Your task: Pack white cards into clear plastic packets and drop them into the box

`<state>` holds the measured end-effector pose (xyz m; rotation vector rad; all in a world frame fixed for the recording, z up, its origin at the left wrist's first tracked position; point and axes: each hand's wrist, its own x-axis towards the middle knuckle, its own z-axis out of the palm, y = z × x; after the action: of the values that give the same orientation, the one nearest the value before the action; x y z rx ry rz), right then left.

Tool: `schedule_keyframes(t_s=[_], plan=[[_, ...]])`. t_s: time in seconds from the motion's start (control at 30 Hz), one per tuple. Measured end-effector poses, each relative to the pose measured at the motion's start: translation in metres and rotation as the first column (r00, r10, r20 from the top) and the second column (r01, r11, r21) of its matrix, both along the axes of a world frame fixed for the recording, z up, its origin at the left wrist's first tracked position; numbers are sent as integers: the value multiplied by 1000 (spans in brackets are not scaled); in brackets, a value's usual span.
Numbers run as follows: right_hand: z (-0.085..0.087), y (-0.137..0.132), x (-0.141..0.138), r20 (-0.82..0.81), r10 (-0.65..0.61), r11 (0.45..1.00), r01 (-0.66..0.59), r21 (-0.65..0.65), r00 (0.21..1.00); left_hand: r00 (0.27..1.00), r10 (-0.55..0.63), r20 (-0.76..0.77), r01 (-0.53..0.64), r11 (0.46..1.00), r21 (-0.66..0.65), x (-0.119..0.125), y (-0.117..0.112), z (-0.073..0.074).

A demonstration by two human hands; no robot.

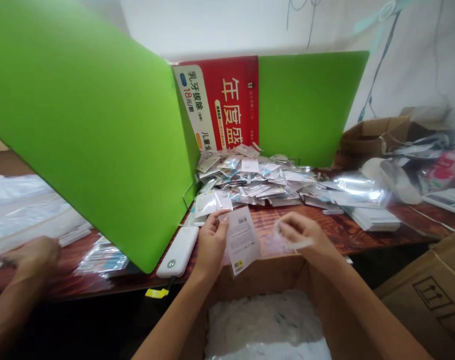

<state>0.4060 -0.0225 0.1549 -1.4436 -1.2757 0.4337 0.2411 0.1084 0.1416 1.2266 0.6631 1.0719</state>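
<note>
My left hand point(213, 239) pinches the top corner of a small printed card packet point(243, 239), which hangs tilted over the near edge of the table. Grey text and a yellow mark show on its white face. To the right, apart from the packet, my right hand point(299, 233) is closed on a thin white strip point(301, 244), slightly blurred. Behind both hands lies a heap of similar clear-wrapped packets point(257, 177). Below them stands an open cardboard box point(265, 270) with a whitish, plastic-looking mass point(265, 325) inside.
Green panels point(137, 130) and a red sign point(235, 100) stand around the heap. A white power bank point(177, 251) lies left of my hand. Stacked white cards point(373, 216) lie at right, near another carton point(430, 295). A co-worker's hand point(34, 257) reaches in at far left.
</note>
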Motion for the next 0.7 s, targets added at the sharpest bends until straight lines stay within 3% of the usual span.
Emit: schedule_keyframes(t_s=[0.03,0.1,0.17,0.3,0.4,0.47,0.7], plan=[[1,-1,-5,76,173,981,-165,-101,982,1000,7,10,-7,1000,-2,0,2,-1],[1,-3,-10,176,437,884,-384,-268,882,1000,2,17,-2,1000,-7,1,3,-2],[-1,-3,-12,204,526,830,-445,-337,826,999,-14,30,15,999,-36,0,2,-1],[-3,-1,-9,162,383,905,-334,-264,910,997,-46,65,51,996,-78,-1,-4,8],[-2,2,-5,115,84,986,-66,-155,990,990,-133,47,136,988,-72,-2,-9,13],[-2,3,-3,54,-59,994,64,-88,997,983,-185,23,186,980,-64,-3,-12,14],[-5,8,-3,-145,-91,993,80,-84,985,957,-291,-12,290,955,-56,-6,-15,13]])
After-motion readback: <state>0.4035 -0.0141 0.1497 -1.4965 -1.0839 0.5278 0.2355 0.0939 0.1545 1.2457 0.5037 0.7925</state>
